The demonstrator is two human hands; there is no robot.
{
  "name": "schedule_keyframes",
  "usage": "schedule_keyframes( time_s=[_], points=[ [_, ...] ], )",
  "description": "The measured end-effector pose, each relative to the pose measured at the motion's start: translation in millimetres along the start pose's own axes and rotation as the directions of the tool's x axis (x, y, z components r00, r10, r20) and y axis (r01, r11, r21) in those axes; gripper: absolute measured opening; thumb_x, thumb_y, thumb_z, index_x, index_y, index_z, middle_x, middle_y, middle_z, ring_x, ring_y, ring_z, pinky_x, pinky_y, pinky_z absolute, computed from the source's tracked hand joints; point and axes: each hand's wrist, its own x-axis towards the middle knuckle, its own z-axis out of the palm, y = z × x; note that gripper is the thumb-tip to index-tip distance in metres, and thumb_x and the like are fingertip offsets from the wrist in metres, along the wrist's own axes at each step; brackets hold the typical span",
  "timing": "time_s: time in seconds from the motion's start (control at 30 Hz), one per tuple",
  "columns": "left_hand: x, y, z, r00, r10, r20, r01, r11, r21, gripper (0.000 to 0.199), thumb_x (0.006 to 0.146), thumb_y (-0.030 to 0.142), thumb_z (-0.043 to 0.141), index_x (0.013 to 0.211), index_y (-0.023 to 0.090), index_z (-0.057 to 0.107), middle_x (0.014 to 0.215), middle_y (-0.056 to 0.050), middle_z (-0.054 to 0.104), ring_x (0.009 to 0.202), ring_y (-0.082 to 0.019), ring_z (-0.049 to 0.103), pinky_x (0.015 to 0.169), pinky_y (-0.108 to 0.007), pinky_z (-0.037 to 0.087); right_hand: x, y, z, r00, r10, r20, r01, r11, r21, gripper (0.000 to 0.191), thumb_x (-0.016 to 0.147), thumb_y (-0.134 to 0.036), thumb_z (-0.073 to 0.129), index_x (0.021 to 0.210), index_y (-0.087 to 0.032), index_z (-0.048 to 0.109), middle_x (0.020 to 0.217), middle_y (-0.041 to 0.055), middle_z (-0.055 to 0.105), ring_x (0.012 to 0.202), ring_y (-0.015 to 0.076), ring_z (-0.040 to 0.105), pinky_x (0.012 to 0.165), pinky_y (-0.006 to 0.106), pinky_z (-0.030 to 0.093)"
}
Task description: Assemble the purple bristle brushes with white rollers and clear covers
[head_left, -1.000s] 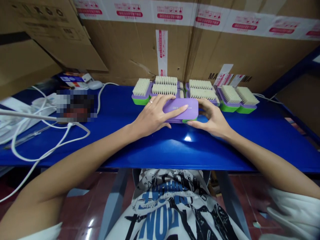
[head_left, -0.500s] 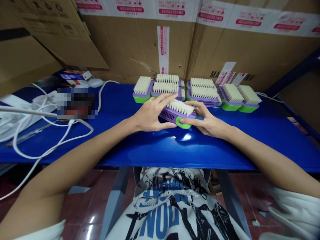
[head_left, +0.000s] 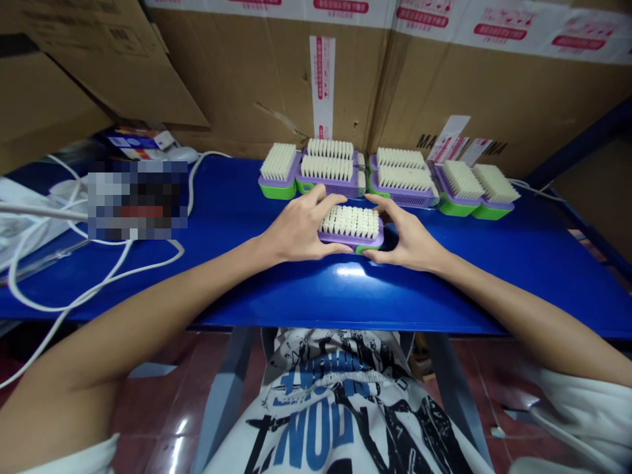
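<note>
Between my hands is a purple and green brush (head_left: 350, 224), its cream bristles facing up. My left hand (head_left: 301, 227) grips its left end, thumb along the near side and fingers over the far side. At the other end, my right hand (head_left: 412, 234) holds it with thumb at the near green part and fingertips at the far corner. Behind it stand several similar brushes, bristles up: one at the left (head_left: 278, 171), a pair left of centre (head_left: 327, 169), a pair right of centre (head_left: 403, 178) and a pair at the right (head_left: 476, 189).
The blue table (head_left: 296, 296) has a tall cardboard box (head_left: 247, 85) along its back. White cables (head_left: 99, 299) and plastic bags (head_left: 29, 224) lie at the left, near a blurred-out patch. A small box (head_left: 141, 141) sits at the back left.
The brush has turned and levelled, so its long side now runs across in front of me. My right thumb has shifted lower on its near side. The view has tilted slightly.
</note>
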Motion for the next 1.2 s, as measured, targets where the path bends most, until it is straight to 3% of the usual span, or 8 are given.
schedule_keyframes(
  time_s=[0.07,0.2,0.33,0.47,0.57,0.77,0.97,1.2],
  points=[
    [-0.3,-1.0,-0.3,0.999,0.0,0.035,0.0,1.0,-0.005,0.098,0.088,0.074,0.093,0.16,0.015,0.062,0.131,-0.019,0.069,0.102,-0.034,0.075,0.09,-0.049,0.066,2.4,0.2,-2.5,0.999,-0.028,0.036,0.029,0.999,-0.028,0.114,0.088,-0.062,0.091,0.181,-0.023,0.037,0.169,0.0217,0.066,0.143,0.0439,0.073,0.12,0.066,0.063],
    [0.2,-2.4,-1.8,0.998,0.02,0.067,-0.021,1.0,0.013,0.098,0.089,0.077,0.091,0.161,0.017,0.062,0.133,-0.019,0.068,0.1,-0.032,0.075,0.087,-0.047,0.065,12.7,5.1,-10.1,0.982,-0.12,0.145,0.133,0.987,-0.088,0.12,0.092,-0.066,0.088,0.186,-0.02,0.029,0.183,0.0253,0.052,0.161,0.0475,0.063,0.13,0.067,0.057],
    [-0.2,-7.9,-0.3,0.998,0.024,0.053,-0.024,1.0,0.008,0.101,0.085,0.082,0.092,0.159,0.019,0.065,0.133,-0.018,0.069,0.102,-0.031,0.074,0.084,-0.044,0.064,24.8,13.3,-12.1,0.961,-0.205,0.186,0.225,0.97,-0.092,0.121,0.089,-0.069,0.089,0.184,-0.021,0.032,0.176,0.0237,0.06,0.149,0.0446,0.071,0.121,0.061,0.063],
    [-2.3,-11.6,3.1,1.0,-0.003,0.029,0.003,1.0,0.006,0.095,0.082,0.084,0.094,0.151,0.023,0.073,0.132,-0.016,0.07,0.104,-0.03,0.074,0.083,-0.042,0.062,24.0,17.0,-8.7,0.968,-0.229,0.105,0.237,0.969,-0.071,0.09,0.087,-0.069,0.09,0.159,-0.026,0.056,0.15,0.0141,0.077,0.124,0.036,0.08,0.104,0.05,0.068],
    [-2.8,-9.0,5.4,0.999,-0.012,0.041,0.012,1.0,-0.012,0.093,0.082,0.085,0.092,0.151,0.024,0.073,0.133,-0.015,0.073,0.107,-0.031,0.076,0.086,-0.041,0.062,12.8,16.0,-8.5,0.977,-0.212,0.033,0.214,0.974,-0.07,0.076,0.086,-0.069,0.09,0.142,-0.028,0.061,0.136,0.0096,0.079,0.109,0.0314,0.08,0.094,0.046,0.067],
    [0.7,2.5,8.0,0.995,-0.003,0.096,0.009,0.998,-0.057,0.095,0.086,0.086,0.087,0.154,0.022,0.073,0.132,-0.014,0.08,0.112,-0.033,0.079,0.092,-0.041,0.062,-6.8,16.6,-14.6,0.957,-0.291,-0.005,0.289,0.953,-0.094,0.064,0.091,-0.06,0.09,0.138,-0.028,0.061,0.131,0.01,0.08,0.114,0.032,0.08,0.096,0.045,0.067],
    [-0.6,8.7,9.2,0.996,-0.015,0.084,0.019,0.999,-0.049,0.09,0.088,0.079,0.09,0.155,0.022,0.073,0.133,-0.014,0.08,0.114,-0.034,0.08,0.093,-0.042,0.062,-7.6,21.7,-17.0,0.96,-0.273,0.062,0.278,0.956,-0.097,0.069,0.089,-0.058,0.085,0.145,-0.03,0.057,0.136,0.0111,0.077,0.119,0.0331,0.077,0.103,0.05,0.067],
    [-6.3,4.7,5.8,0.997,-0.01,0.074,0.014,0.998,-0.056,0.091,0.086,0.085,0.088,0.152,0.025,0.074,0.132,-0.013,0.08,0.114,-0.033,0.08,0.093,-0.041,0.062,-7.2,9.8,-8.2,0.98,-0.201,0.015,0.201,0.976,-0.081,0.07,0.081,-0.061,0.089,0.137,-0.03,0.06,0.135,0.01,0.078,0.114,0.0336,0.077,0.096,0.048,0.065]
  ],
)
